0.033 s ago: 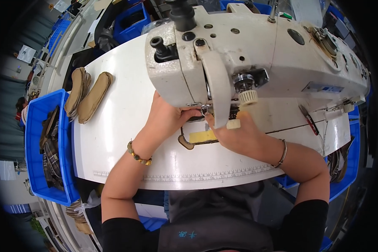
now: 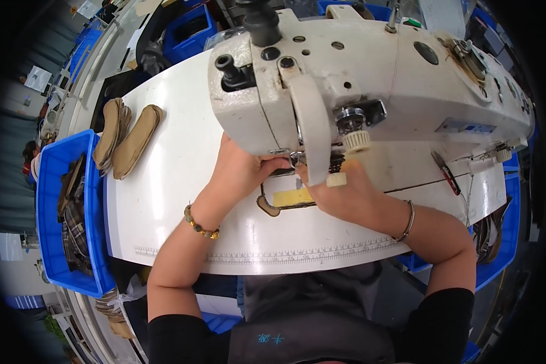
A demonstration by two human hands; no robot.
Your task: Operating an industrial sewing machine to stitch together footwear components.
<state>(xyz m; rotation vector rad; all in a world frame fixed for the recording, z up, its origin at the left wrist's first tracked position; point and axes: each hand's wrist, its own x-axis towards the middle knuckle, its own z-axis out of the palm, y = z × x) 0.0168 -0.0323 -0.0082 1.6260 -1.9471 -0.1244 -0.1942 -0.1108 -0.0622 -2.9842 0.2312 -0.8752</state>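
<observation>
A flat shoe piece [image 2: 287, 199], dark-edged with a yellow patch, lies on the white table [image 2: 176, 188] under the head of a white sewing machine [image 2: 370, 73]. My left hand [image 2: 244, 171], with a bead bracelet on the wrist, grips the piece's far left edge next to the presser foot [image 2: 294, 160]. From the right, my right hand [image 2: 349, 195], wearing a thin bangle, holds the piece's right side. The machine head hides the fingertips of both hands and the needle.
Two stacks of tan insole-shaped pieces [image 2: 129, 138] lie at the table's far left. A blue bin [image 2: 47, 200] with darker pieces stands left of the table, and another blue bin [image 2: 497, 242] sits at the right. A printed ruler strip [image 2: 297, 253] runs along the table's near edge.
</observation>
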